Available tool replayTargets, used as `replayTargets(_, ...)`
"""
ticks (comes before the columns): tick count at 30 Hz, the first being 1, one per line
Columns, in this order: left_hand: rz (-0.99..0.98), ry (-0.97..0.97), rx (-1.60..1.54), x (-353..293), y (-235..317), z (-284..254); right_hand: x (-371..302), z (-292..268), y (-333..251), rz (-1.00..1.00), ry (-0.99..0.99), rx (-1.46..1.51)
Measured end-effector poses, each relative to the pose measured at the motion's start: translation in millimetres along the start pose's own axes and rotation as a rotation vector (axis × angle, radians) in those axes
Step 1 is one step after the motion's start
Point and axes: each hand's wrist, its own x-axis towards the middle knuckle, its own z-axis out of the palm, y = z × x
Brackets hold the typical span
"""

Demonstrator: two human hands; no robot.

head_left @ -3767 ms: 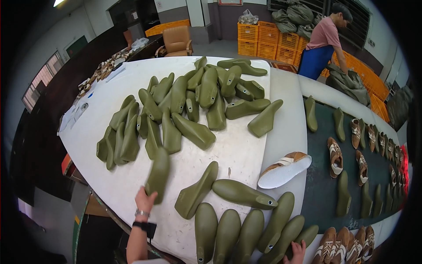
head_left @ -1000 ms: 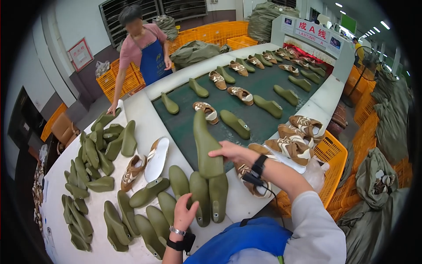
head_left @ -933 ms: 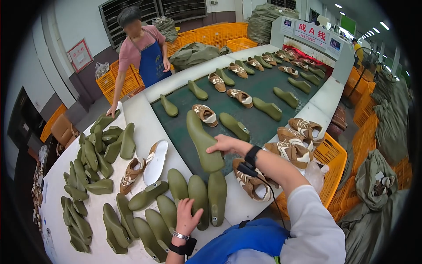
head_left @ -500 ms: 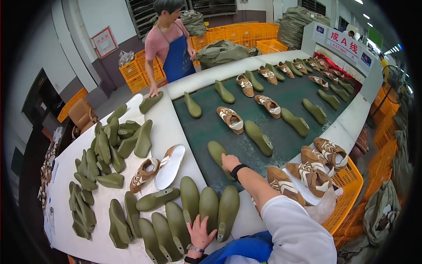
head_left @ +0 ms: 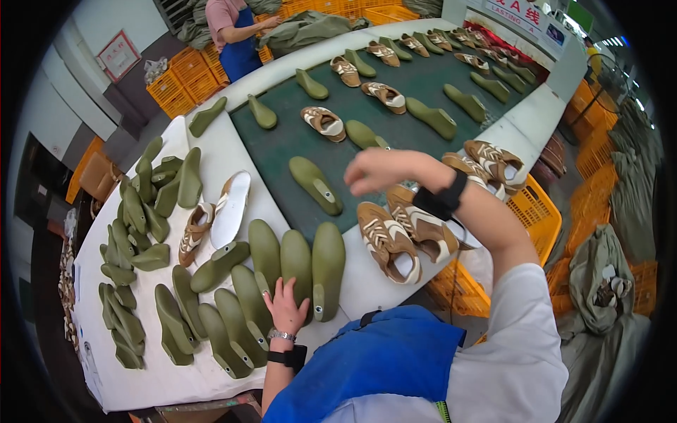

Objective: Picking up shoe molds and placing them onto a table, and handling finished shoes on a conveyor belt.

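My left hand (head_left: 288,308) rests with spread fingers on the lower ends of green shoe lasts, touching one upright last (head_left: 296,264). Another last (head_left: 328,271) stands just right of it. My right hand (head_left: 379,170), slightly blurred, hovers over the dark green conveyor belt (head_left: 271,151); its fingers are loosely bent and nothing shows in them. Left of it, a green last (head_left: 315,185) lies on the belt. Below my right hand, a brown sneaker with white stripes (head_left: 389,243) sits at the belt's near edge beside more sneakers.
More lasts (head_left: 144,211) are heaped on the white table (head_left: 211,158), near a sneaker (head_left: 196,233) and a white-soled shoe (head_left: 230,211). Rows of lasts and sneakers cover the belt. A yellow crate (head_left: 536,215) stands at right. A co-worker in a blue apron (head_left: 240,46) stands beyond the table.
My right hand has left the last on the belt and moved toward the sneakers at right. My left hand stays on the lasts. The view has shifted, and the co-worker's hand has left a last.
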Motion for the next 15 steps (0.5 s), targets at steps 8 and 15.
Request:
replayTargets(8,-0.011,-0.119,0.063,3,11,-19,-125,188,-28,0.282,-0.185,-0.436)
replayTargets(15,-0.139,0.002,-0.375,82,-59,-72,-131,216,-10,0.278,0.003,-0.11)
